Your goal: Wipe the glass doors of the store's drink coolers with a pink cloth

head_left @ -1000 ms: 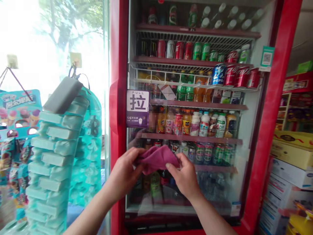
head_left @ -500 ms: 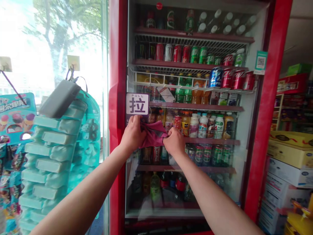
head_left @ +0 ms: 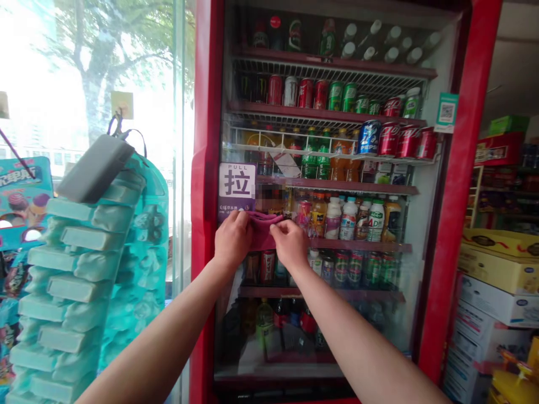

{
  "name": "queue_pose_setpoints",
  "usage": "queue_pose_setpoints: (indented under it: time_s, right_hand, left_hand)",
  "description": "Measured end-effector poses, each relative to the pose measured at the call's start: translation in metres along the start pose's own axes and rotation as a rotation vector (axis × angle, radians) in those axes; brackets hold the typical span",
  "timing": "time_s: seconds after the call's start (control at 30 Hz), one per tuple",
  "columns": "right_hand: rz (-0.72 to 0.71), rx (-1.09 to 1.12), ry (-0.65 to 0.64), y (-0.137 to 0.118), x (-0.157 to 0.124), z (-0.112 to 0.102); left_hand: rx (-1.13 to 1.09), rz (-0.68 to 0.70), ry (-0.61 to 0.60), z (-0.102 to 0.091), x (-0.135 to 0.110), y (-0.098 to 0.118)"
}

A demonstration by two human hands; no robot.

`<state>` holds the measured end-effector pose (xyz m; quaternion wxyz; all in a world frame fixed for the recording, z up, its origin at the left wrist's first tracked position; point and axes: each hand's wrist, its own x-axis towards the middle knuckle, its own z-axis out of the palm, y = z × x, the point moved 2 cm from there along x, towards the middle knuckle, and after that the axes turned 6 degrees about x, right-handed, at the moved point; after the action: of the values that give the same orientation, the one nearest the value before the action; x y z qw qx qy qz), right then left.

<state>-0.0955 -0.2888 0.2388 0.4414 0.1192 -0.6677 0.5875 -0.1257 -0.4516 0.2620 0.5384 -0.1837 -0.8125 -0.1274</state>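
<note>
**As Two Hands [head_left: 233,240] Gripped a Cloth [head_left: 263,233] at the Cooler Door, Drinks Stood in Rows Behind the Glass**

While the person stood before a red drinks cooler [head_left: 204,224], both bare arms reached forward and up, and the two hands met just below the purple and white pull sign [head_left: 236,188] on the glass door [head_left: 379,320]. Between them sat the magenta cloth, bunched into a short, thick band. The left hand closed its grip on the cloth's left end, knuckles toward the camera, right under the sign. The right hand [head_left: 290,244] pinched the other end, its thumb and fingers folded narrow over the top edge. Both hands were close together, with only a small stretch of cloth showing between them. It was held up at the pane, level with the shelf of small bottles [head_left: 349,216]; whether it lay flat on the glass could not be told.

Behind the door, cans filled the upper shelves, and a blue Pepsi can [head_left: 369,137] lay on its side next to red cola cans on a wire rack. A green QR sticker [head_left: 447,112] sat on the frame's right side. To the left of the cooler rose a teal stack of packs [head_left: 80,280] with a grey pouch [head_left: 95,171] lying on top, in front of a bright window. Cardboard boxes [head_left: 501,264] were piled at the far right.
</note>
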Motion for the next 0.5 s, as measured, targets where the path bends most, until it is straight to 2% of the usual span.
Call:
queue_pose_setpoints:
  time_s: [0.07, 0.17, 0.33, 0.5]
  right_hand:
    - [-0.209, -0.134, -0.063, 0.001, -0.012, 0.002]
    - [-0.507, -0.482, -0.164, 0.009, -0.025, 0.007]
    - [-0.622, -0.867, -0.247, 0.032, -0.027, 0.017]
    - [-0.701, -0.935, -0.191, 0.042, -0.031, 0.039]
  left_hand:
    - [-0.011, 0.08, -0.003, 0.006, -0.007, -0.004]
    - [-0.001, 0.163, -0.01, 0.015, -0.024, -0.008]
    - [0.068, 0.232, -0.033, 0.032, -0.051, -0.012]
    - [0.121, 0.285, -0.058, 0.039, -0.053, -0.018]
